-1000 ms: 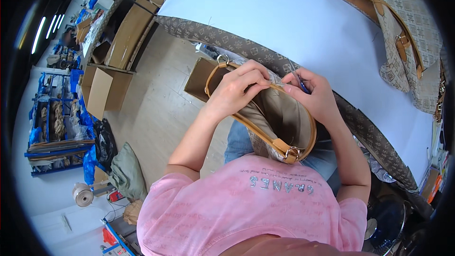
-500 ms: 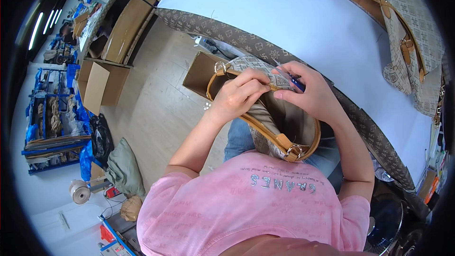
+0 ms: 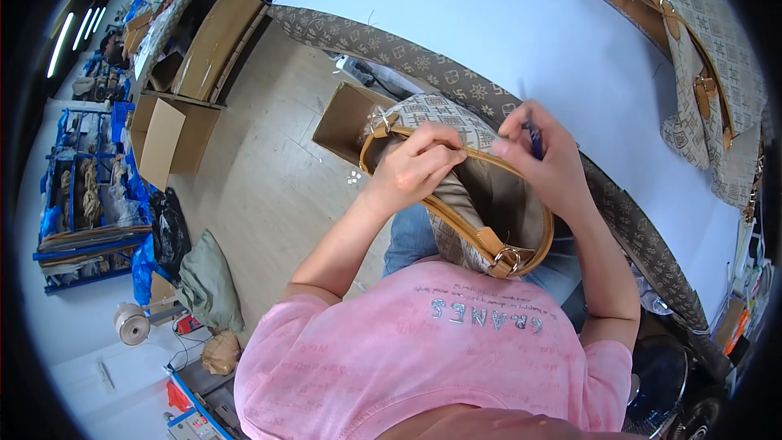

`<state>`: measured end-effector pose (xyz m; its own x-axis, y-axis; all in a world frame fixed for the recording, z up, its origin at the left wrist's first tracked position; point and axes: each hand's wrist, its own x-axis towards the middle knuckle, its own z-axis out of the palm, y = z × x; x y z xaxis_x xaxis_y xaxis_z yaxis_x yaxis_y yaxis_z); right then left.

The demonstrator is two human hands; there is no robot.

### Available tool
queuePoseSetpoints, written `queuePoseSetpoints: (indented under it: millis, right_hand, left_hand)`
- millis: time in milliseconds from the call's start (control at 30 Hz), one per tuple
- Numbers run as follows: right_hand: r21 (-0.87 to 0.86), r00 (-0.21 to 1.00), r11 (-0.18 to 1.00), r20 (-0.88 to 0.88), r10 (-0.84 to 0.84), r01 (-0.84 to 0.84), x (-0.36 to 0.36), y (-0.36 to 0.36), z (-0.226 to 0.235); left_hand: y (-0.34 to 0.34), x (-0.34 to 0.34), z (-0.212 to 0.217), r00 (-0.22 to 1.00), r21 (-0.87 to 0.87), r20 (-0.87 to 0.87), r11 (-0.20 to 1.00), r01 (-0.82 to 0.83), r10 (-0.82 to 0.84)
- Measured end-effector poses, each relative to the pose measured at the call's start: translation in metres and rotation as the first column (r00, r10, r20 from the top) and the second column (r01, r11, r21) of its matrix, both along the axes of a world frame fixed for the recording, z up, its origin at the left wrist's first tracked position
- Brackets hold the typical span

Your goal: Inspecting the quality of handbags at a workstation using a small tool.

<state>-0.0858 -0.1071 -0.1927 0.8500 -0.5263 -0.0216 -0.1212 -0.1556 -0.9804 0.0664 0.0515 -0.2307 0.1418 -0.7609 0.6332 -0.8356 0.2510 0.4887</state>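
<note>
A handbag [image 3: 437, 111] in beige patterned fabric with tan trim sits on my lap, its mouth facing up. Inside it a plain brown lining shows, and metal rings hang at both ends of the rim. My left hand [image 3: 414, 168] is closed on the far rim, pinching the tan edge between thumb and fingers. To the right of it and just above the rim, my right hand [image 3: 551, 155] grips small blue-handled thread snips [image 3: 535, 138]. Their thin blades point up and away, blurred, apart from the bag.
A white-topped table [image 3: 456, 16] with a patterned cloth edge [image 3: 407, 57] lies just beyond the bag. Another patterned bag [image 3: 692, 73] rests at its right. An open cardboard box [image 3: 338, 122] stands beside my knees. Shelving with blue parts [image 3: 90, 195] is far left.
My right hand has lifted away from the rim, up and to the right, turning the snips upward. My left hand keeps its pinch on the rim.
</note>
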Motion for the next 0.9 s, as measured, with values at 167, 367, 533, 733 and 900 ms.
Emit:
queuePoseSetpoints:
  millis: [167, 367, 533, 733, 900]
  right_hand:
    - [-0.537, 0.996, 0.839, -0.039, 0.081, -0.089, -0.003, 0.011, 0.004]
    - [-0.589, 0.988, 0.799, -0.148, 0.042, -0.122, -0.004, 0.013, 0.008]
    - [-0.598, 0.994, 0.797, -0.105, 0.023, -0.081, -0.006, 0.008, 0.005]
    - [-0.202, 0.981, 0.974, -0.140, -0.134, 0.104, -0.007, -0.018, 0.008]
    - [0.060, 0.991, 0.989, 0.015, -0.136, 0.135, -0.010, -0.023, 0.010]
  left_hand:
    - [-0.003, -0.004, 0.001, 1.000, -0.019, 0.026, 1.000, -0.004, 0.005]
    - [-0.006, -0.009, 0.002, 0.998, 0.016, 0.062, 1.000, -0.025, 0.024]
    - [-0.008, -0.011, 0.001, 0.999, 0.068, 0.035, 0.997, -0.029, 0.027]
    - [-0.026, -0.004, 0.013, 0.998, 0.045, -0.056, 0.998, -0.039, 0.042]
    - [-0.040, 0.002, 0.032, 0.991, 0.138, -0.093, 0.987, -0.083, 0.096]
